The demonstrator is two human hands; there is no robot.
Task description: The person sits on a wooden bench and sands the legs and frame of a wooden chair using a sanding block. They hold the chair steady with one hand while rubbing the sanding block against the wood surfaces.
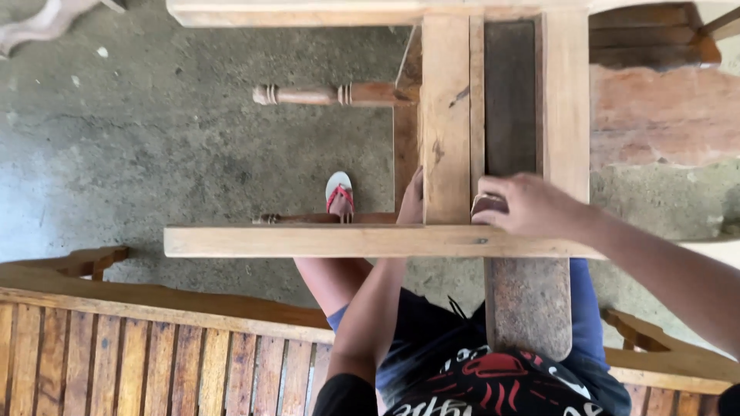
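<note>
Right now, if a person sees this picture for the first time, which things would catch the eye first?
First comes the pale wooden frame across the middle, with the left hand on an upright board and the right hand pressing a small dark block beside it. Below, a rough brown board rests over the person's lap. A foot in a red-strapped sandal stands on the concrete floor, and a slatted wooden bench fills the lower left.

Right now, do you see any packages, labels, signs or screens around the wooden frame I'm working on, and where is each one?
No packages, labels, signs or screens are in view.
The only printing is a red and white graphic on the black shirt, at the bottom edge below the pale wooden frame.
The left hand rests against a frame slat; the right hand presses a small brownish sanding block there.
</note>
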